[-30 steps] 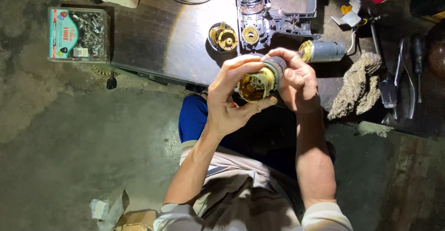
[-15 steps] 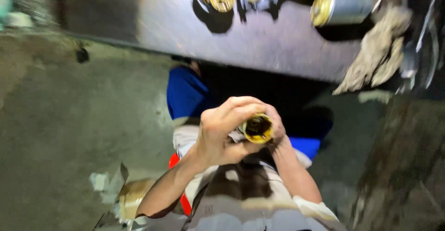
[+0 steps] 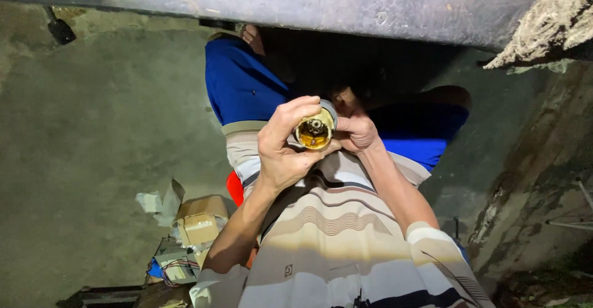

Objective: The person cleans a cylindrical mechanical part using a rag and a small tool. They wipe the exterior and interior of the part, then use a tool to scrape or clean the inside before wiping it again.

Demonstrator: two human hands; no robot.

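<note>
Both hands meet over my lap, below the edge of the metal table [image 3: 296,2]: my left hand [image 3: 284,147] curls its fingers and thumb around the brass-coloured gear housing [image 3: 314,132], its open end facing me. My right hand [image 3: 353,129] closes on the housing's far side, fingers partly hidden. Small cardboard boxes [image 3: 194,221] lie on the concrete floor [image 3: 92,129] beside my left elbow.

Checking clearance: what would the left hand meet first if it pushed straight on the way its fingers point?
Probably the right hand, just past the greasy yellow cylinder that the left hand already grips; depth is unclear.
</note>
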